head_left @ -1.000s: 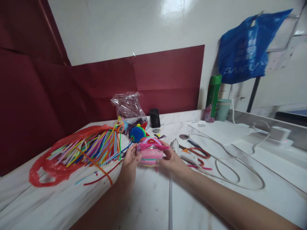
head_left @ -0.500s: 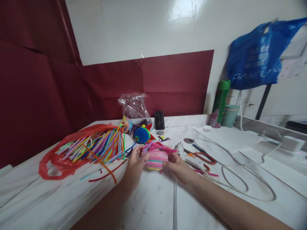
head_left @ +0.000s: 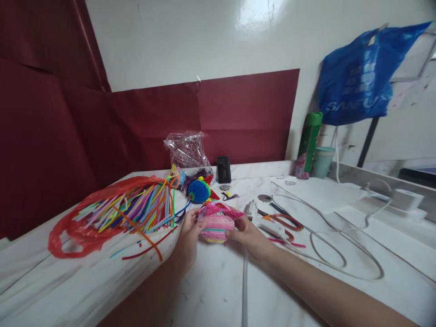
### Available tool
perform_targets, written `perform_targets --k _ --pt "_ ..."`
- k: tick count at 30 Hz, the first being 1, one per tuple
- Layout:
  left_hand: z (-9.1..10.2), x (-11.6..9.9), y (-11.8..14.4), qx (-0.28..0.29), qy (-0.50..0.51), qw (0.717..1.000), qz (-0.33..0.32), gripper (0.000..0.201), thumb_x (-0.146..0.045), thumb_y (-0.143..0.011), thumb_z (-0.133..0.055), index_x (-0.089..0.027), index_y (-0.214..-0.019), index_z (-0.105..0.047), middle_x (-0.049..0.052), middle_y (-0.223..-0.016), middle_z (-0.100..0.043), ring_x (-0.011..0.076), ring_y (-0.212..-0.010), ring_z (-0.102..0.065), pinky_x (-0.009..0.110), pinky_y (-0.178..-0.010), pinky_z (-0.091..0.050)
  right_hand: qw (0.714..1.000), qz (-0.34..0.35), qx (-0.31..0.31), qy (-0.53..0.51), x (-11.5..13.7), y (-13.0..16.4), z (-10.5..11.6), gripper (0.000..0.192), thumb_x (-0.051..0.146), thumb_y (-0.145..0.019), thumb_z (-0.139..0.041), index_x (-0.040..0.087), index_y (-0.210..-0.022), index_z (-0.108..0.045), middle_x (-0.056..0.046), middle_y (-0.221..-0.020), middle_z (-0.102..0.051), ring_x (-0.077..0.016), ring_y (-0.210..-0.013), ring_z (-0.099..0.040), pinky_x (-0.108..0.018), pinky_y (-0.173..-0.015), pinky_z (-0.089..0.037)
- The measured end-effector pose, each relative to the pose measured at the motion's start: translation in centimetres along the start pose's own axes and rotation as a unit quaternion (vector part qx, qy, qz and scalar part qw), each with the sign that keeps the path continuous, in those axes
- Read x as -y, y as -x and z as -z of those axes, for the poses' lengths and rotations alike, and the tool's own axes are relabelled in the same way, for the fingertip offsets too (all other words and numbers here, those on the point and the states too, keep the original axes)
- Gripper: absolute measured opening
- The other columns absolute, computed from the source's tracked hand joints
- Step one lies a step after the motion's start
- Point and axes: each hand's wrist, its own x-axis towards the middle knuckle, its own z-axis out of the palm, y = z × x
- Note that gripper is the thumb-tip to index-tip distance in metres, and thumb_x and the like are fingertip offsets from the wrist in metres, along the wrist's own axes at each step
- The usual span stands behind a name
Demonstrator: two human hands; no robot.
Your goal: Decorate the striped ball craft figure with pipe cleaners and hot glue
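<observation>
A small pink basket (head_left: 216,223) made of fuzzy craft stems is sitting low over the white table (head_left: 211,290), in the middle of the scene, and both hands are holding it. The left hand (head_left: 189,236) is cupping its left side, with the fingers (head_left: 192,217) curled closed against the woven wall. The right hand (head_left: 245,231) is gripping the right side, its fingers closed on the basket's edge. Whether the basket's base is touching the table cannot be told.

Just beyond the basket, a blue ball (head_left: 198,191) of wound stems is lying on the table. To the left, a red plastic bag (head_left: 81,227) is spreading open with a heap of coloured craft stems (head_left: 136,208) lying on it, and a few loose stems are lying on the table near it. Just to the right of the right hand, a white glue gun (head_left: 264,220) is lying beside orange-handled scissors (head_left: 284,222), and a white cable (head_left: 340,254) is looping across the table further right. Farther back, a clear plastic bag (head_left: 186,151) and a black phone (head_left: 224,169) are leaning against the dark red wall covering. At the far right, a green bottle (head_left: 308,141) and a teal cup (head_left: 322,161) are standing side by side under a hanging blue plastic bag (head_left: 357,86).
</observation>
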Motion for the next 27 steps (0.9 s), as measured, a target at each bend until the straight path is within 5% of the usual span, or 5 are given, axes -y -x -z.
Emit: perform_targets --k 21,24,27 --pt "-0.5 0.3 0.2 0.031 0.028 0.998 0.053 0.056 -0.028 -0.064 -0.074 -0.019 -0.113 -0.049 0.008 -0.096 -0.068 0.0238 -0.091 -0.065 0.037 -0.081 -0.05 0.994 -0.039 -0.038 0.098 0.3 0.5 -0.3 0.086 0.033 -0.053 -0.081 0.026 -0.128 -0.039 -0.01 -0.117 -0.055 -0.0209 -0.088 -0.06 -0.039 -0.076 -0.049" --pt "-0.5 0.2 0.0 0.012 0.043 0.997 0.059 0.055 -0.029 -0.063 -0.074 -0.019 -0.112 -0.051 0.006 -0.094 -0.069 0.0246 -0.092 -0.065 0.038 -0.083 -0.049 0.988 -0.034 -0.098 0.116 0.7 0.4 -0.2 0.07 0.039 -0.061 -0.075 0.025 -0.123 -0.046 -0.01 -0.118 -0.054 -0.0219 -0.097 -0.056 -0.037 -0.08 -0.046" --pt "-0.5 0.1 -0.3 -0.004 0.056 0.997 0.048 0.056 -0.03 -0.061 -0.075 -0.019 -0.112 -0.053 0.006 -0.096 -0.07 0.0246 -0.094 -0.064 0.037 -0.085 -0.048 0.978 0.004 -0.162 0.131 1.3 -0.1 0.4 0.047 0.045 -0.066 -0.069 0.02 -0.105 -0.057 -0.006 -0.096 -0.061 -0.0186 -0.086 -0.056 -0.034 -0.076 -0.045"
